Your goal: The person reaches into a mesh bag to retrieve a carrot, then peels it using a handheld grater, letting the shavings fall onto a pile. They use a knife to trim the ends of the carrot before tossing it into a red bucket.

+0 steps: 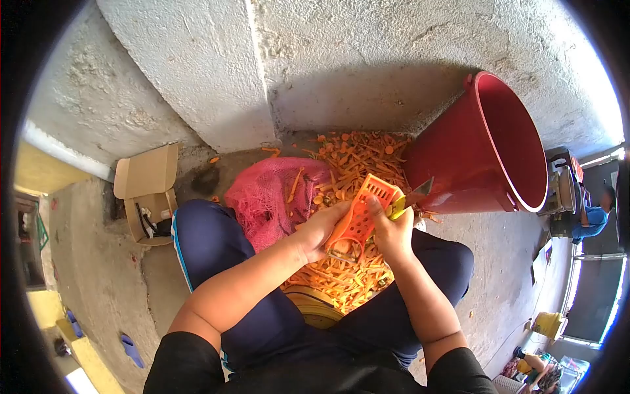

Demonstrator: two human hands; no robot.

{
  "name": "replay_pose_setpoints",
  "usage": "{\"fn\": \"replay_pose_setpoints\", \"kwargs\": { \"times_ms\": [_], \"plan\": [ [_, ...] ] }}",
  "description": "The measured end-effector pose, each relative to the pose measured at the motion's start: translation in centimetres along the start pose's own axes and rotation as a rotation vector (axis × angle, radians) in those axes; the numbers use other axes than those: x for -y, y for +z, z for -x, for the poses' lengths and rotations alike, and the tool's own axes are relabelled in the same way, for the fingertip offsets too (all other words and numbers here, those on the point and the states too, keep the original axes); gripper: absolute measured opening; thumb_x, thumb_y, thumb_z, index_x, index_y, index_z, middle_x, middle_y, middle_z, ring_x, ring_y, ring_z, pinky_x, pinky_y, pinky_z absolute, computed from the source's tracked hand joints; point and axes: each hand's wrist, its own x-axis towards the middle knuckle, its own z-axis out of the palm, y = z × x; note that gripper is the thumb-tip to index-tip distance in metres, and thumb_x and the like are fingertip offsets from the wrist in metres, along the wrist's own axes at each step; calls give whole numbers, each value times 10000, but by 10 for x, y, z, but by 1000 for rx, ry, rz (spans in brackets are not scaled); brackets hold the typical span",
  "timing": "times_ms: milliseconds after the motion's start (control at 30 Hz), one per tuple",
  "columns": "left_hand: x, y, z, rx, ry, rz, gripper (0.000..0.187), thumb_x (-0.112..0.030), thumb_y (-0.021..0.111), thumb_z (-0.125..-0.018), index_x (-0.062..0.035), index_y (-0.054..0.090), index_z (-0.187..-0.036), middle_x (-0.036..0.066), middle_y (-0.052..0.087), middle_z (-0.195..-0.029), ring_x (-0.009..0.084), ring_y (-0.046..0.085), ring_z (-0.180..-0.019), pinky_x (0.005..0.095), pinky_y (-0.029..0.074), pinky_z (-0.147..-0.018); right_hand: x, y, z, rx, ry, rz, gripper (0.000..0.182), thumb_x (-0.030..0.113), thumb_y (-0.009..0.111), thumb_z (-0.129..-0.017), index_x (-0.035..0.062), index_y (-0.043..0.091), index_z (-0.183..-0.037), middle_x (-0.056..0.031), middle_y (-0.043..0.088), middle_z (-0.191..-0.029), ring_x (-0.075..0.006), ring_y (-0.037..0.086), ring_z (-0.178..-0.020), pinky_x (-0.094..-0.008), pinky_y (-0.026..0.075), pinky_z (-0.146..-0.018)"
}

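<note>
An orange plastic tool with rows of holes (359, 217) is held between my hands above a heap of cut carrot (341, 279). My left hand (323, 228) is closed around its left side. With my right hand (392, 230) I grip a knife by its yellow handle (398, 209), its dark blade (420, 192) pointing up and right; the thumb presses on the orange tool. A yellow basin (308, 303) sits under the cut carrot between my legs. Some carrot pieces show near the lower end of the tool.
A pink mesh sack (262, 197) lies ahead, beside scattered carrot peelings (361, 157). A large red bucket (453, 151) leans at the right, near the wall. An open cardboard box (146, 174) stands at the left. Two other people (594, 220) are far off at the right.
</note>
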Motion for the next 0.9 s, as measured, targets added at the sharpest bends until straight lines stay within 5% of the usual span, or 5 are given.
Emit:
{"fn": "replay_pose_setpoints", "kwargs": {
  "times_ms": [300, 433, 567, 700, 900],
  "plan": [
    [2, -9, -6, 69, -54, -147, 355, -349, 368, -887, -73, 455, -1091, 73, 560, -926, 159, 565, -778, 293, 486, -639, -2, -11, -14, -113, -29, 206, 167, 156, 557, -826, 1, 531, -883, -15, 561, -785, -72, 498, -709, -226, 421, -648],
    [-3, -5, 8, 161, -109, -290, 388, -385, 387, -876, -94, 425, -1130, 54, 533, -837, 133, 530, -713, 269, 470, -540, -15, -55, -49, -523, -219, 236, 172, 139, 574, -811, 80, 461, -695, 48, 432, -633, -47, 350, -572, -225, 295, -490],
    [-6, 0, 15, 272, -77, -375, 393, -365, 439, -859, -99, 415, -1147, 39, 514, -816, 114, 511, -688, 252, 455, -521, -6, -103, -67, -711, -146, 5, 149, 164, 560, -824, 29, 556, -887, -8, 541, -702, -60, 457, -577, -217, 383, -528],
    [-14, -4, 16, 182, 78, -647, 427, -189, 580, -772, -39, 424, -1140, 64, 528, -867, 108, 511, -789, 253, 427, -701, -13, -95, -56, -508, -192, 235, 171, 171, 570, -817, 31, 560, -914, -17, 563, -750, -56, 472, -607, -205, 400, -570],
    [-15, -21, 2, -10, 468, -1312, 468, -181, 623, -746, -5, 429, -1135, 47, 531, -900, 127, 502, -769, 243, 411, -694, 11, -63, -33, 370, 202, 427, 210, 142, 583, -787, 50, 575, -977, -50, 622, -816, -121, 562, -689, -271, 434, -633]
  ]
}}
